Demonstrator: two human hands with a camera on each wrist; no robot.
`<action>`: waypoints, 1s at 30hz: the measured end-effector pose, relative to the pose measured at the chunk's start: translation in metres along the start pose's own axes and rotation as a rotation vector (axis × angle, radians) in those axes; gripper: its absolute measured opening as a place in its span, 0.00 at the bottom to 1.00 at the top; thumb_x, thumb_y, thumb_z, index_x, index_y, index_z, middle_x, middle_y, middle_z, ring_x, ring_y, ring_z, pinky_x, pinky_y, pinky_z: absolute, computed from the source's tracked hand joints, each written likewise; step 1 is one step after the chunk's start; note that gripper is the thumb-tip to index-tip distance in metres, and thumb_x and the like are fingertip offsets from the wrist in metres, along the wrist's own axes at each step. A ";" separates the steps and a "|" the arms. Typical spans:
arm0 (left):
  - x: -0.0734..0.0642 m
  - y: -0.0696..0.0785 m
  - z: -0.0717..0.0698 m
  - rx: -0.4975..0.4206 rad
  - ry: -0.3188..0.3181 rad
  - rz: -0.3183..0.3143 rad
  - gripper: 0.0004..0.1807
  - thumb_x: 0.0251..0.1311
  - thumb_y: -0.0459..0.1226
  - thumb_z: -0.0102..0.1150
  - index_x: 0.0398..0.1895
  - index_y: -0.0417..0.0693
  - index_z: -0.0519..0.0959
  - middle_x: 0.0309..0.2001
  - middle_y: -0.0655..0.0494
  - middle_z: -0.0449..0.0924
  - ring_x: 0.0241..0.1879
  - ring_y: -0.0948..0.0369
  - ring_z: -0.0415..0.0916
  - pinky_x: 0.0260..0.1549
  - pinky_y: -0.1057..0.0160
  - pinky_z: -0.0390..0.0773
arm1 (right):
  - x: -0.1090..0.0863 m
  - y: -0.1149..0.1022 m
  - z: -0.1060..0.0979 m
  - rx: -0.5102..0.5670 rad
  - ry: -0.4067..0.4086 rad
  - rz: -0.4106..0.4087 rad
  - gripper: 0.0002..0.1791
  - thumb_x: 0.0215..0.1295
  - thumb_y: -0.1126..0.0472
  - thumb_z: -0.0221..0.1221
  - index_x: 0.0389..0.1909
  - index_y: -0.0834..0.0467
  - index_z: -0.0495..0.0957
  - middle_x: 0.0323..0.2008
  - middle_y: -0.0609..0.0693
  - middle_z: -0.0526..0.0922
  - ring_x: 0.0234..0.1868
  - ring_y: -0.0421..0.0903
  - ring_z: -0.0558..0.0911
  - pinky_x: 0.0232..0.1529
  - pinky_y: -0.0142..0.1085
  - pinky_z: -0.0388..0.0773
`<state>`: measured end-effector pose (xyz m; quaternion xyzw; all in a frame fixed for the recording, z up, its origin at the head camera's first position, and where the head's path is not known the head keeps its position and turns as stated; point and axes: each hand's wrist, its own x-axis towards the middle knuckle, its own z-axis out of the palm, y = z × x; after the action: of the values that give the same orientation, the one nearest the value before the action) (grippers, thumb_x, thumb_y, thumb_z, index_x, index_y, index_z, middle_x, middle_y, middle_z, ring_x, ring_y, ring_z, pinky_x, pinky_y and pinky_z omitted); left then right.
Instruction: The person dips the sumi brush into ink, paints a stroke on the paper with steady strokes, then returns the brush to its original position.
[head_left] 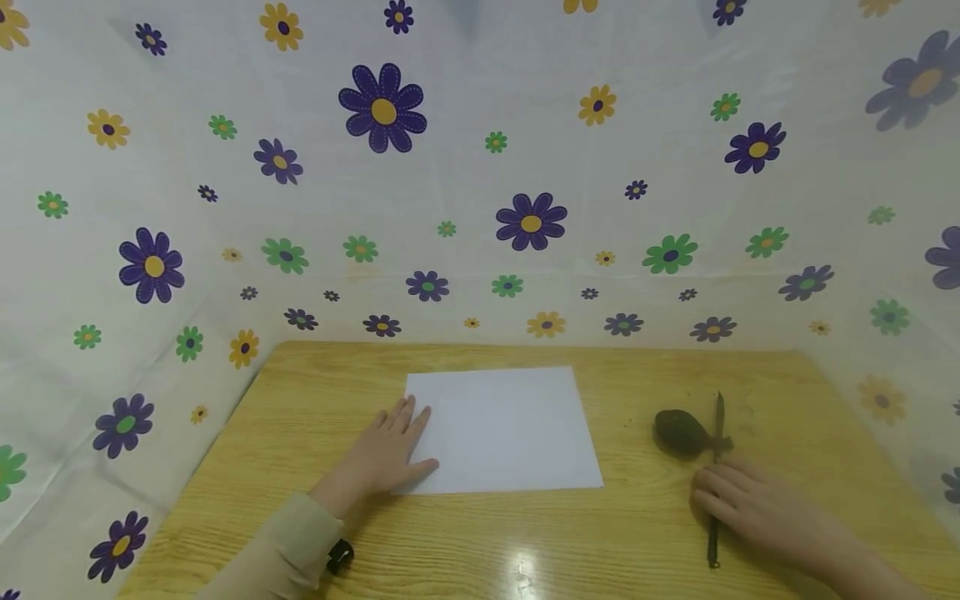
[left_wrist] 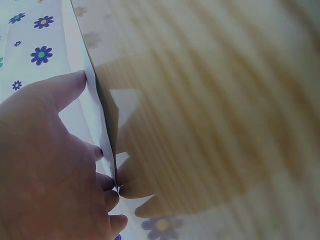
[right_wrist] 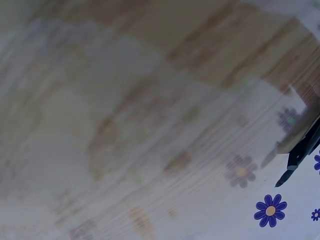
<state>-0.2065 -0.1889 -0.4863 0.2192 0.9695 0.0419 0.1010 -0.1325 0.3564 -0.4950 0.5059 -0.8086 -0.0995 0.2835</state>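
Note:
A white sheet of paper [head_left: 510, 429] lies on the wooden table [head_left: 495, 533]. My left hand [head_left: 390, 450] rests on its left edge with fingers spread; in the left wrist view the thumb touches the paper's edge [left_wrist: 95, 115]. On the right, my right hand [head_left: 757, 508] lies over a thin dark brush [head_left: 719, 412], its fingers bent across the handle. The thumb is hidden. Next to the brush is a dark oval thing [head_left: 678, 433] whose kind I cannot tell. The right wrist view is blurred but shows the brush's pointed tip [right_wrist: 286, 177].
A white cloth with printed flowers [head_left: 450, 183] hangs behind the table and along both sides. Small dark specks lie on the wood near the oval thing. Something black [head_left: 340, 557] shows under my left sleeve [head_left: 288, 533].

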 end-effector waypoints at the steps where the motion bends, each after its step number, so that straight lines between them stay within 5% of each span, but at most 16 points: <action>1: 0.001 0.001 0.001 0.000 -0.003 0.005 0.48 0.75 0.62 0.50 0.85 0.41 0.54 0.85 0.33 0.45 0.85 0.39 0.45 0.82 0.36 0.53 | 0.000 0.000 0.000 0.009 -0.001 0.002 0.33 0.82 0.71 0.21 0.47 0.55 0.80 0.47 0.52 0.86 0.47 0.51 0.85 0.88 0.39 0.31; 7: 0.004 0.006 0.005 -0.009 0.004 0.049 0.48 0.75 0.61 0.51 0.85 0.40 0.54 0.85 0.32 0.45 0.85 0.37 0.44 0.82 0.36 0.52 | -0.001 0.001 0.002 0.054 0.005 0.032 0.30 0.79 0.70 0.27 0.45 0.53 0.81 0.46 0.48 0.85 0.47 0.49 0.83 0.87 0.35 0.34; 10: 0.005 0.010 0.006 -0.011 0.004 0.064 0.48 0.75 0.61 0.51 0.85 0.40 0.54 0.85 0.32 0.44 0.85 0.37 0.44 0.82 0.36 0.52 | 0.000 0.001 0.001 0.043 0.005 0.041 0.35 0.85 0.67 0.20 0.44 0.52 0.81 0.45 0.46 0.85 0.47 0.46 0.83 0.82 0.36 0.52; 14: 0.007 0.016 0.006 -0.013 -0.006 0.069 0.48 0.75 0.62 0.51 0.86 0.43 0.53 0.86 0.34 0.42 0.86 0.39 0.42 0.83 0.37 0.51 | 0.000 0.001 -0.001 0.014 -0.008 0.040 0.37 0.85 0.67 0.18 0.43 0.51 0.81 0.45 0.45 0.84 0.47 0.45 0.82 0.61 0.41 0.70; 19: 0.009 0.021 0.008 -0.005 -0.005 0.100 0.48 0.75 0.62 0.51 0.86 0.42 0.53 0.86 0.33 0.43 0.86 0.38 0.43 0.82 0.37 0.52 | 0.001 0.001 -0.003 0.013 -0.015 0.035 0.35 0.82 0.69 0.19 0.44 0.51 0.80 0.44 0.45 0.83 0.46 0.45 0.81 0.60 0.40 0.69; 25: 0.008 0.026 0.009 -0.012 -0.010 0.107 0.48 0.75 0.62 0.52 0.86 0.42 0.53 0.86 0.34 0.43 0.86 0.39 0.42 0.83 0.38 0.52 | 0.003 0.000 -0.004 0.012 0.004 0.019 0.27 0.66 0.73 0.32 0.45 0.53 0.80 0.44 0.47 0.83 0.45 0.46 0.81 0.57 0.42 0.72; 30: 0.008 0.030 0.011 -0.010 -0.007 0.100 0.48 0.75 0.62 0.52 0.86 0.44 0.54 0.86 0.36 0.44 0.86 0.40 0.43 0.83 0.38 0.52 | 0.003 -0.001 -0.003 -0.003 0.007 0.015 0.32 0.78 0.73 0.24 0.46 0.54 0.80 0.44 0.46 0.84 0.45 0.46 0.82 0.57 0.42 0.72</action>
<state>-0.1988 -0.1585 -0.4944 0.2672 0.9567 0.0510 0.1031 -0.1312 0.3538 -0.4915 0.4996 -0.8112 -0.0969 0.2880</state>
